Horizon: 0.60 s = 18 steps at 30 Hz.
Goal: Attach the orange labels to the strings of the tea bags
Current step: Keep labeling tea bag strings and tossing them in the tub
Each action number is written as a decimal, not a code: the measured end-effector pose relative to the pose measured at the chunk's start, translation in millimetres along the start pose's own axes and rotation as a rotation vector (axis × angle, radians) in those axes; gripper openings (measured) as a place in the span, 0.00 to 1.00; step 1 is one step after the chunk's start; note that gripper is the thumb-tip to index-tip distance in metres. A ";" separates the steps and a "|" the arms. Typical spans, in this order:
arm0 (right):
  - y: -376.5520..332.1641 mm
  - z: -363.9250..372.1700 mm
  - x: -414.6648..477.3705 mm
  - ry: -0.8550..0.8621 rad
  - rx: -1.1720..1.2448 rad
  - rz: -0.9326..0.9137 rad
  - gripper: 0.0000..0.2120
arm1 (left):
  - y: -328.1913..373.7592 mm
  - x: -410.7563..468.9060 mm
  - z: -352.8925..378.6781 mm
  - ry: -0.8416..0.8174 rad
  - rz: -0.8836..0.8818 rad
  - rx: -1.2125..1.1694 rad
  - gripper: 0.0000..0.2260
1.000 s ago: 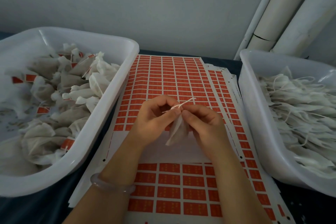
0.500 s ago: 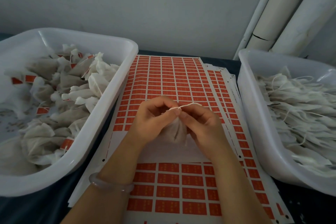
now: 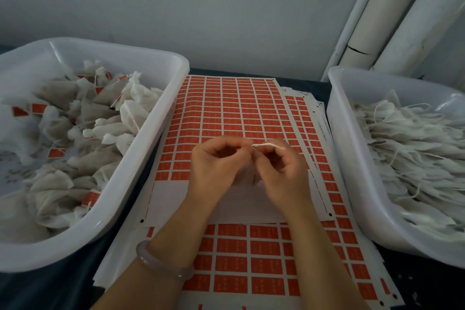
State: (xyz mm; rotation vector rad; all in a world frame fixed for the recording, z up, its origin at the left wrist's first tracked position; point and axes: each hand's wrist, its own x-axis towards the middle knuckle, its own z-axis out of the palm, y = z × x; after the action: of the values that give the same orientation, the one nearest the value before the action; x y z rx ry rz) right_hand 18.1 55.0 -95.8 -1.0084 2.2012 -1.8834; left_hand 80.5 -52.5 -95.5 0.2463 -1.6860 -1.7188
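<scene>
My left hand (image 3: 216, 166) and my right hand (image 3: 281, 171) meet over the sheet of orange labels (image 3: 226, 113). Between them hangs a white tea bag (image 3: 247, 177), mostly hidden behind the fingers. Its white string (image 3: 268, 145) runs from my left fingertips to the right and lies over my right forefinger. Both hands pinch the string with curled fingers. A bare white strip on the sheet lies under my hands, where labels are gone.
A white tub (image 3: 161, 58) on the left holds tea bags with orange labels. A white tub (image 3: 352, 148) on the right holds plain tea bags with loose strings. More label sheets (image 3: 251, 259) lie stacked toward me. White pipes (image 3: 392, 7) stand at the back right.
The tea bag has been drawn up between my palms and shows less. The string has been pulled straighter to the right across my right forefinger.
</scene>
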 end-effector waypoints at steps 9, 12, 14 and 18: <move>3.4 4.4 0.0 0.092 -0.150 -0.228 0.02 | 6.7 1.1 -4.3 -0.059 0.139 0.314 0.10; 5.7 4.4 0.8 0.122 -0.219 -0.266 0.04 | 5.7 0.7 -3.5 -0.053 0.186 0.535 0.07; 8.3 5.0 1.4 0.137 -0.265 -0.283 0.03 | 5.9 -0.7 -0.4 -0.071 0.146 0.605 0.06; 9.8 6.5 5.0 0.149 -0.354 -0.366 0.02 | 9.9 5.1 -4.2 -0.186 -0.320 0.210 0.08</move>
State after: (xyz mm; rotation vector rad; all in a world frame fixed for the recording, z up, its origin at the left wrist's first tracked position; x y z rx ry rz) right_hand 13.0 47.1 -104.5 -1.4598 2.6556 -1.7797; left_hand 82.6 -58.0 -85.1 0.4882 -2.0570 -1.8375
